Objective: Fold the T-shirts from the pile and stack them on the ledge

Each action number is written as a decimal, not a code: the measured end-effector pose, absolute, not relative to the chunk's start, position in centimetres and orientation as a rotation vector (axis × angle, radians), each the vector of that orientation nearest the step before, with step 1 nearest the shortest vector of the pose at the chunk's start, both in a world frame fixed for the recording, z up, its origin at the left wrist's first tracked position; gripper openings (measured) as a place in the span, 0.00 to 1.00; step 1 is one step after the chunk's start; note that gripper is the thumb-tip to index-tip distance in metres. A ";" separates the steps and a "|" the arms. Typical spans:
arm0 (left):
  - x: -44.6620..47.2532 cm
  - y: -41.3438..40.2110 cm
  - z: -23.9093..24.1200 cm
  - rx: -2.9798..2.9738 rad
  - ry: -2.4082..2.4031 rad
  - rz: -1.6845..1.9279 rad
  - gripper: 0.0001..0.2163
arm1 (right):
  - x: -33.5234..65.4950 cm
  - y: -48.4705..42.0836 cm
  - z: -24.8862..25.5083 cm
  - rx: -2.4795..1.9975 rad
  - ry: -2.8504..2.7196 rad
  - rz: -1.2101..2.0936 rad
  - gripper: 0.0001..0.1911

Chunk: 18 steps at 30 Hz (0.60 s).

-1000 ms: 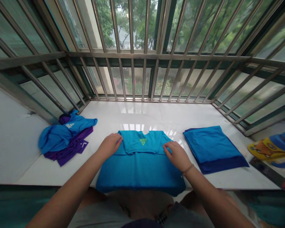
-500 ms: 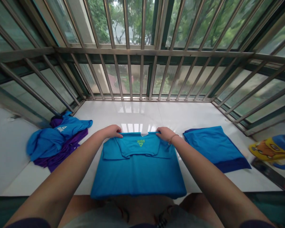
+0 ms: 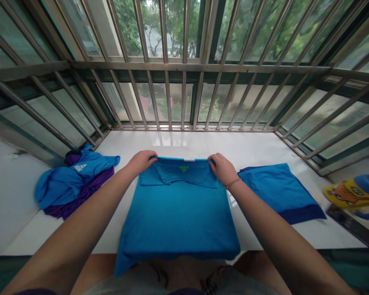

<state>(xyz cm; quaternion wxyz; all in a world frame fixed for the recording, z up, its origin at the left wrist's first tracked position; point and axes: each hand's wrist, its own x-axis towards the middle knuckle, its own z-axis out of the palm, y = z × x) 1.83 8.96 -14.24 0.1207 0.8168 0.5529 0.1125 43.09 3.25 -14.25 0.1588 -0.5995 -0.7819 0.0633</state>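
A bright blue T-shirt (image 3: 176, 217) lies flat on the white sill (image 3: 184, 143) in front of me, sleeves folded in, a small green logo near its far edge. My left hand (image 3: 140, 162) grips the shirt's far left corner at the collar end. My right hand (image 3: 220, 168) grips the far right corner. The far edge is lifted off the sill between both hands. The near hem hangs over the sill's front edge onto my lap.
A folded stack of blue shirts (image 3: 279, 191) lies right of the shirt. A loose heap of blue and purple clothes (image 3: 72, 182) sits at the left. Metal window bars (image 3: 184, 65) close the sill on three sides. A yellow and blue object (image 3: 353, 190) is far right.
Both hands moved from the shirt's middle to its far corners, gripped them and raised that edge. The near hem slid further over the sill's edge.
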 end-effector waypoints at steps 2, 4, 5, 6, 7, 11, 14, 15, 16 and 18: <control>0.7 5.4 -14.3 2.466 1.552 0.413 0.13 | 44.0 -0.3 -14.5 -1.521 -2.240 0.176 0.13; -0.4 0.9 -15.3 2.510 1.472 0.469 0.13 | 44.6 -4.5 -15.6 -1.354 -2.282 0.205 0.13; -1.0 -1.6 -16.2 2.523 1.430 0.488 0.13 | 44.7 -6.7 -16.4 -1.301 -2.316 0.225 0.14; -1.4 -4.2 -17.2 2.530 1.401 0.493 0.12 | 44.7 -9.0 -17.3 -1.271 -2.355 0.237 0.15; -1.8 -6.6 -18.4 2.529 1.394 0.489 0.13 | 44.6 -11.1 -18.2 -1.259 -2.399 0.253 0.16; -2.4 -14.5 -22.8 2.492 1.444 0.416 0.14 | 44.3 -17.4 -21.4 -1.222 -2.518 0.337 0.18; -2.4 -17.8 -24.4 2.439 1.586 0.473 0.16 | 44.9 -19.3 -21.8 -1.244 -2.439 0.347 0.17; -2.4 -18.5 -24.6 2.414 1.647 0.505 0.16 | 45.3 -19.6 -21.6 -1.297 -2.381 0.325 0.15; -2.5 -19.2 -24.7 2.386 1.717 0.533 0.16 | 45.6 -19.9 -21.3 -1.367 -2.315 0.294 0.14; -2.5 -20.3 -24.7 2.308 1.880 0.556 0.17 | 46.1 -20.5 -20.9 -1.533 -2.201 0.242 0.10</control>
